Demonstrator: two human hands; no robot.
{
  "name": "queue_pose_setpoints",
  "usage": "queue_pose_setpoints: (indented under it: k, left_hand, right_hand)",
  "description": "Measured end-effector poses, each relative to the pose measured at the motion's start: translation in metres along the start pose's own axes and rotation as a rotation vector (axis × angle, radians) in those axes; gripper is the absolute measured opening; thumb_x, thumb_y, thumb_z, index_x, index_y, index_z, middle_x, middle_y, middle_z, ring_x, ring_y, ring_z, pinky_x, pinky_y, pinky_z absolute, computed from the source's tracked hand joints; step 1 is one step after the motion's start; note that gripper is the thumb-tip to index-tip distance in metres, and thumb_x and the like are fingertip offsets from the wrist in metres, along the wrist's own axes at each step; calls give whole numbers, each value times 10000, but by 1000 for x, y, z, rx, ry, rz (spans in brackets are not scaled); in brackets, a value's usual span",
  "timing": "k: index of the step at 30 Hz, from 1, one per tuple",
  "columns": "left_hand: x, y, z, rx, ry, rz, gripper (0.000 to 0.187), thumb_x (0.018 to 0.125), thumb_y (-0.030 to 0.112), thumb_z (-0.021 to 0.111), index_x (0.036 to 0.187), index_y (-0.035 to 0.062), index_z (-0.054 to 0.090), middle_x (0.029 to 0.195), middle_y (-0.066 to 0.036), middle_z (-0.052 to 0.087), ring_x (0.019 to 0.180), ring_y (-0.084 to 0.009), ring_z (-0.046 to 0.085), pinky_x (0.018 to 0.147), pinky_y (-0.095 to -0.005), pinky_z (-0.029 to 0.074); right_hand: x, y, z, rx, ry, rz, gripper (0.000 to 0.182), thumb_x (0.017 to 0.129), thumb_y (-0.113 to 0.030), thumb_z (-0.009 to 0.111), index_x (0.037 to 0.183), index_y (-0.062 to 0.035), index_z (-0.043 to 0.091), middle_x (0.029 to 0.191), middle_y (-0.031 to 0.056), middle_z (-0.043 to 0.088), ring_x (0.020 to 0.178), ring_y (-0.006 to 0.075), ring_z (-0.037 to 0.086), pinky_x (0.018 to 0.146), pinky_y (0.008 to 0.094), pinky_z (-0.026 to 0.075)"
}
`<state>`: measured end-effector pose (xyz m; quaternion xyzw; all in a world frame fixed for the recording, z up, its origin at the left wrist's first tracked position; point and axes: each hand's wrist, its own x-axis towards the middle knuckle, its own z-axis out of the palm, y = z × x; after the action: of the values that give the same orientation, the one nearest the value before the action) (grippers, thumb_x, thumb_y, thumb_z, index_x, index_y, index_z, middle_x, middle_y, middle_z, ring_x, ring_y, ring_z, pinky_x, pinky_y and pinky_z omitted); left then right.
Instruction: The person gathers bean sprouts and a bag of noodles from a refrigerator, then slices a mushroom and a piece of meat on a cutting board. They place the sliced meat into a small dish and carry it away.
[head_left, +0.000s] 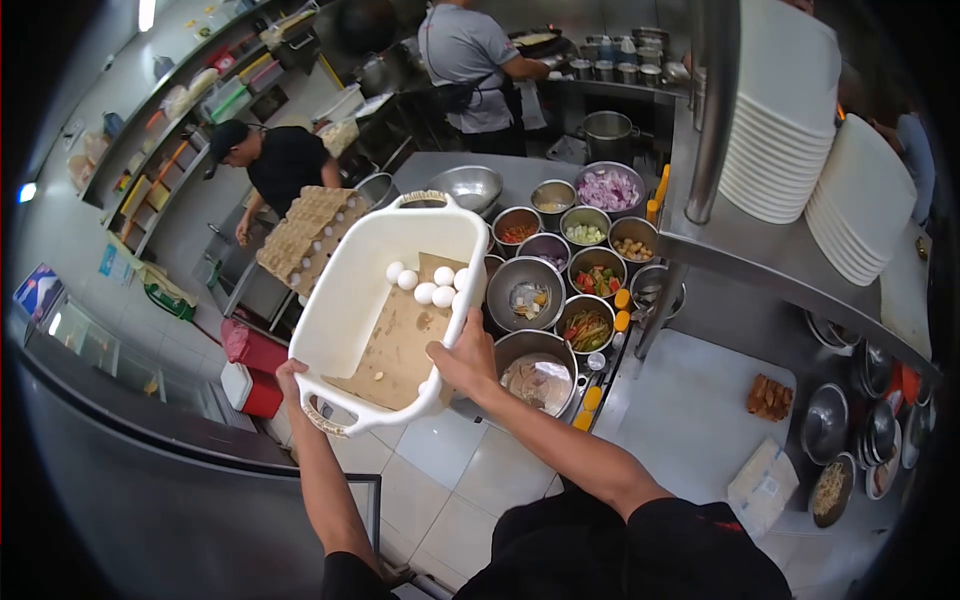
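Left grip and right grip pinch the rim of the white tub, held between them.

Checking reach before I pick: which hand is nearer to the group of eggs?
Right. The right hand grips the tub's side, just below the eggs in view; the left hand holds the lower-left corner, farther away.

One head-worn camera looks forward and steeply down, arms close.
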<state>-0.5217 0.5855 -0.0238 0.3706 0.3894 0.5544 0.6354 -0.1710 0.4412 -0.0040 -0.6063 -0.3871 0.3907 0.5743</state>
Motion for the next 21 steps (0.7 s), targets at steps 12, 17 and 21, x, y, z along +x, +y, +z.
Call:
queue_pose_setpoints:
  k: [12, 17, 21]
  left_hand:
    - [61, 9, 19, 199, 30, -120, 643, 665, 282, 552, 1203, -69, 511, 1147, -253, 586, 1039, -399, 586, 952, -450, 480]
    - [49, 23, 79, 165, -50, -242, 573, 735, 309, 575, 1202, -18, 523, 1143, -188, 586, 1063, -335, 582, 932, -448, 479]
    - [90, 32, 56, 205, -148, -249, 522, 734, 232, 592, 1181, -28, 520, 1131, -177, 595, 1046, -345, 592, 942, -472, 484]
  right_hand:
    - [49, 8, 18, 114, 42, 110, 648, 734, -214, 665, 1249, -7, 332, 1194, 287, 521, 1093, 426, 553, 952, 461, 449]
    - [67, 0, 31, 210, 213, 224, 615, 698, -110, 619, 1235, -35, 327, 1225, 192, 444, 1120, 384, 503, 937, 454, 441]
    - [67, -17, 25, 249, 192, 321, 593, 726, -86, 593, 1248, -42, 314, 1306, 170, 355, 1195, 357, 442, 963, 469, 429]
